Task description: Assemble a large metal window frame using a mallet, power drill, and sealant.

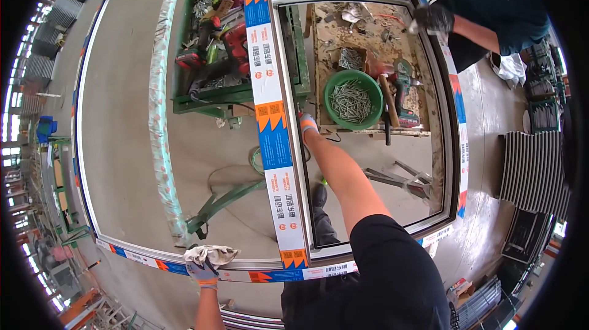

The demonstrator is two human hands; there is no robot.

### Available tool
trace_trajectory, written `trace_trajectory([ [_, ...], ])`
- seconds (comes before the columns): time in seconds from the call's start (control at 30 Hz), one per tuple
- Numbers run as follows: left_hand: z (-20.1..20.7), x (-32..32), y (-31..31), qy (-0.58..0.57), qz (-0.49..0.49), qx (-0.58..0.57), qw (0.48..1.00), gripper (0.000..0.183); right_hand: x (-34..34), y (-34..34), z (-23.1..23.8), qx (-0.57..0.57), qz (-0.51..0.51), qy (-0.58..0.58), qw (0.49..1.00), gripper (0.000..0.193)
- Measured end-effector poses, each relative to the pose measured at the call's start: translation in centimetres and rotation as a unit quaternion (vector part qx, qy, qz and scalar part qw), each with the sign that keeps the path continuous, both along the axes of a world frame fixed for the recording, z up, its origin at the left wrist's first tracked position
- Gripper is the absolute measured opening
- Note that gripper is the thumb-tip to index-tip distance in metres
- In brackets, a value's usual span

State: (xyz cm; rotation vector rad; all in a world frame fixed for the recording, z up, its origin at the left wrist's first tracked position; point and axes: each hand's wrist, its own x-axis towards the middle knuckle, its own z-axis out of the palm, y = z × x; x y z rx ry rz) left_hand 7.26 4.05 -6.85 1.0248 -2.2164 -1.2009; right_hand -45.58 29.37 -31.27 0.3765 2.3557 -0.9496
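Note:
A large window frame (275,140) lies before me, its bars covered in white, blue and orange protective film. My left hand (201,272), in a light glove with an orange cuff, is closed on a crumpled whitish rag (216,255) at the near rail. My right arm reaches over the near rail into the right-hand opening. There my right hand (308,126), gloved too, is at the inner side of the middle bar; its fingers are hidden.
A green bowl of screws (353,100), a hammer (388,100) and a cordless drill (405,94) are on a worn wooden bench (325,35). A green tool tray (184,94) stands left of it. At the far right, a co-worker's gloved hand (434,19) touches the frame.

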Motion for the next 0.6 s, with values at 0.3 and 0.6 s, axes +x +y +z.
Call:
trace_trajectory([
  [0.3, 3.3, -0.8, 1.9, -0.169, -0.011, -0.144, 0.975, 0.027, 2.8, 4.9, 7.1, 0.038, 0.108, 0.080, 0.990, 0.032],
  [0.6, -1.0, 2.3, -2.8, 0.010, 0.031, -0.019, 0.999, 0.031, 19.1, 14.0, 32.4, -0.361, 0.032, 0.245, 0.899, 0.031],
])
